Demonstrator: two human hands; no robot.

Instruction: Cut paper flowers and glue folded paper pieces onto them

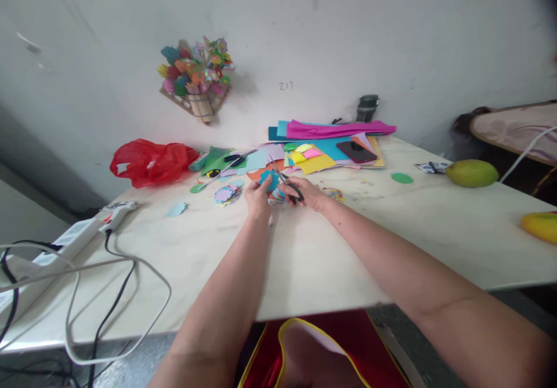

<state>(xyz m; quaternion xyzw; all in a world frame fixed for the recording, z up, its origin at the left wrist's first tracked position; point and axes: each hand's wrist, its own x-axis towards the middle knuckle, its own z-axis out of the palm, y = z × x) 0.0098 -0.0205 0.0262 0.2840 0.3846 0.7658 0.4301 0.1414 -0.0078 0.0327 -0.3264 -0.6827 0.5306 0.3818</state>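
My left hand [257, 198] pinches a blue paper cutout [270, 179] with a scalloped edge. In my right hand [306, 193] is a pair of scissors [285, 178] with dark handles, its blades pointing up and away beside the blue paper. Paper scraps lie on the table just below the hands. To the left sits a small pile of scalloped paper cutouts [226, 194], with a single light blue cutout [177, 209] farther left. A green paper oval [401, 177] lies off to the right.
Coloured paper sheets [322, 162] and a phone [355, 151] lie behind the hands. A red plastic bag [152, 163], a second pair of scissors [235, 158] and a power strip [73, 234] with cables are leftward. A mango [472, 173] rests at right.
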